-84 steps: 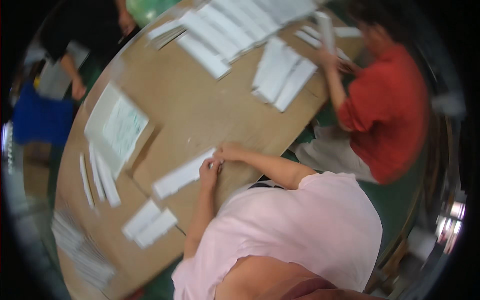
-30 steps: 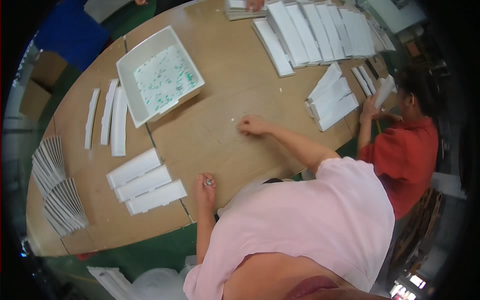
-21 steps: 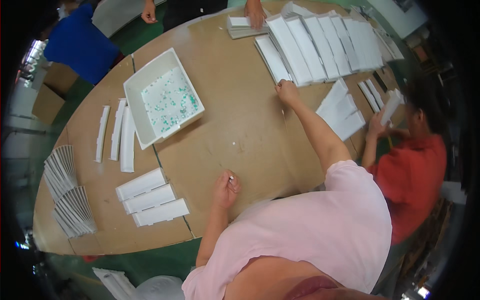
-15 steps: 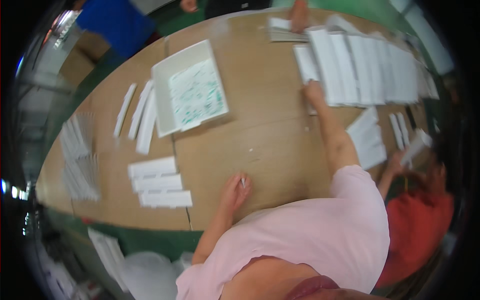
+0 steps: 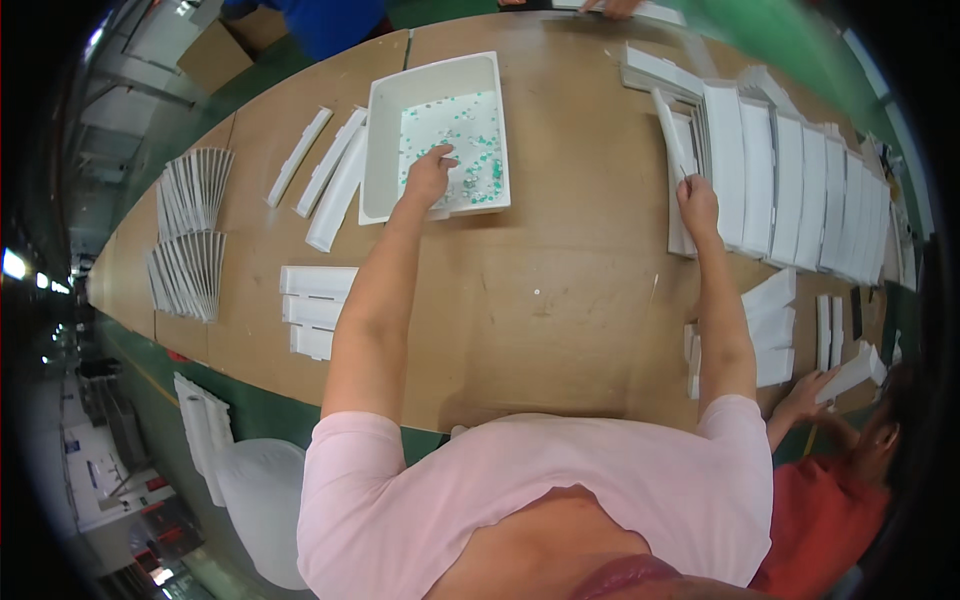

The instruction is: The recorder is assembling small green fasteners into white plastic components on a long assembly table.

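Observation:
My left hand (image 5: 428, 180) reaches over the near side of a white plastic bin (image 5: 381, 150), its fingers apart above many small green and white pieces (image 5: 485, 165) scattered across the bottom. No piece shows between the fingers. On the right, my right hand (image 5: 700, 205) is closed on the near part of a long white channel-shaped panel (image 5: 672, 130). That panel is tilted beside a row of similar white panels (image 5: 760, 170).
Loose white strips (image 5: 320, 185) lie left of the bin, with fanned stacks (image 5: 190, 190) farther left. More white panels (image 5: 318, 310) rest near the front left. A person in red (image 5: 825, 510) handles a white piece at right; another person's hands (image 5: 615, 8) are at the far edge.
My left hand, earlier closed near the table's front edge with something small, has moved forward over the bin and opened. My right hand stays at the panels, and one is now tilted up.

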A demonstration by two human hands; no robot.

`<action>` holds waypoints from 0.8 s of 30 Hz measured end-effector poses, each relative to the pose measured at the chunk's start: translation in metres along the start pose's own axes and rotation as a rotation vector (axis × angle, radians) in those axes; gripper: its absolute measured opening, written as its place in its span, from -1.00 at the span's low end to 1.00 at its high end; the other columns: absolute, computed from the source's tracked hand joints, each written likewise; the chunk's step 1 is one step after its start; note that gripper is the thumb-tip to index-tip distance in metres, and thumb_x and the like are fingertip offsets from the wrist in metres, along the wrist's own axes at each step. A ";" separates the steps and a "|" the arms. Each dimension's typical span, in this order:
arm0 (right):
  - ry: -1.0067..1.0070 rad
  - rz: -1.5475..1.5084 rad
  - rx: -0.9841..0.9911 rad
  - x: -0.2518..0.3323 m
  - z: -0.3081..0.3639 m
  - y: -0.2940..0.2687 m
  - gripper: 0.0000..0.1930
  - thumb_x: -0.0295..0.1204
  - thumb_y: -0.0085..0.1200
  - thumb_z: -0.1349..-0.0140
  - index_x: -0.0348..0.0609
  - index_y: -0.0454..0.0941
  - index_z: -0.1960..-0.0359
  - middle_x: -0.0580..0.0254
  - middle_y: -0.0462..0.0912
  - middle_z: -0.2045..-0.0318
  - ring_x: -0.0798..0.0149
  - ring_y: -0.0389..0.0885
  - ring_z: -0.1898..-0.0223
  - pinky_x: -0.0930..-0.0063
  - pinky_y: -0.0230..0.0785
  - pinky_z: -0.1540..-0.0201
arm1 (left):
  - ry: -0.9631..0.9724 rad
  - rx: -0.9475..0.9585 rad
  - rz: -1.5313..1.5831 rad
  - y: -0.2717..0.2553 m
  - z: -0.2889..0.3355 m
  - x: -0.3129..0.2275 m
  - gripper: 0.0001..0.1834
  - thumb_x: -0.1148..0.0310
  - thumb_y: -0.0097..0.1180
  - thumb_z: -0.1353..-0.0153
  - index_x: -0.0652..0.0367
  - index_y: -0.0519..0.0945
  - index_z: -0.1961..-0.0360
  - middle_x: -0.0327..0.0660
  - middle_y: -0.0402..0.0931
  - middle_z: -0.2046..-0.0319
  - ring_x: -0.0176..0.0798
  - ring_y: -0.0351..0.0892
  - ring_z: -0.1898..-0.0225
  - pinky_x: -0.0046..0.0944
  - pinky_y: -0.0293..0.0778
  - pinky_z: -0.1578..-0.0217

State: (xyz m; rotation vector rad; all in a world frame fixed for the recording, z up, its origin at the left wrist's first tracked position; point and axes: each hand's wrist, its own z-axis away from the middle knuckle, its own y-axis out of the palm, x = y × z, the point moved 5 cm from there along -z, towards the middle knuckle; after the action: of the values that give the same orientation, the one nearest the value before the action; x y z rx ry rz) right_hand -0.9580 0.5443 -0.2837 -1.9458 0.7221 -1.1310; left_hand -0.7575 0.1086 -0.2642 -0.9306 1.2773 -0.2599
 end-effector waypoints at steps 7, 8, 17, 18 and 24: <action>-0.069 -0.273 0.044 0.081 0.090 -0.049 -0.89 -0.42 -0.02 -0.04 -0.21 0.45 0.48 -0.05 0.47 0.51 -0.04 0.46 0.46 0.22 0.31 0.40 | 0.106 0.053 -0.249 0.020 0.007 0.026 -0.52 0.65 -0.17 0.01 0.07 0.41 0.01 0.00 0.43 0.09 -0.03 0.42 0.04 -0.21 0.35 0.04; -0.069 -0.266 0.087 0.091 0.114 -0.051 -0.90 -0.44 -0.01 -0.03 -0.21 0.44 0.47 -0.03 0.46 0.52 -0.03 0.46 0.47 0.23 0.31 0.41 | -0.116 0.185 0.063 0.021 0.004 0.037 -0.49 0.67 -0.19 0.03 0.07 0.40 -0.01 0.02 0.41 0.06 -0.02 0.38 0.01 -0.19 0.32 0.01; -0.410 -0.136 0.525 0.166 0.318 -0.041 -0.88 -0.45 0.02 0.01 -0.19 0.35 0.53 0.05 0.42 0.54 0.03 0.47 0.52 0.19 0.34 0.52 | 0.059 0.242 -0.080 0.024 0.008 0.017 -0.53 0.64 -0.12 -0.04 0.15 0.34 -0.04 0.08 0.40 0.06 -0.07 0.50 0.13 -0.24 0.50 0.22; -0.449 -0.146 0.573 0.174 0.329 -0.033 -0.89 -0.45 0.01 0.01 -0.19 0.35 0.53 0.06 0.42 0.54 0.04 0.47 0.52 0.19 0.34 0.53 | -0.047 0.279 0.059 0.026 0.007 0.013 -0.53 0.63 -0.10 -0.05 0.15 0.33 -0.05 0.08 0.40 0.06 -0.09 0.51 0.15 -0.26 0.52 0.25; -0.648 -0.098 0.751 0.229 0.357 0.025 -0.93 -0.45 -0.09 0.00 -0.16 0.40 0.52 0.13 0.43 0.49 0.10 0.50 0.48 0.23 0.39 0.50 | 0.164 0.128 0.049 -0.001 0.010 0.018 -0.32 0.71 -0.02 0.10 0.15 0.22 -0.15 -0.01 0.32 -0.03 -0.17 0.27 -0.11 -0.27 0.40 0.08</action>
State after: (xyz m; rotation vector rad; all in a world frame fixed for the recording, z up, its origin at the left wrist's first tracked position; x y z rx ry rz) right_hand -0.5406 0.4721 -0.3130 -1.5375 -0.1450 -0.6118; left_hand -0.7423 0.1007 -0.2758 -0.7802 1.4156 -0.3814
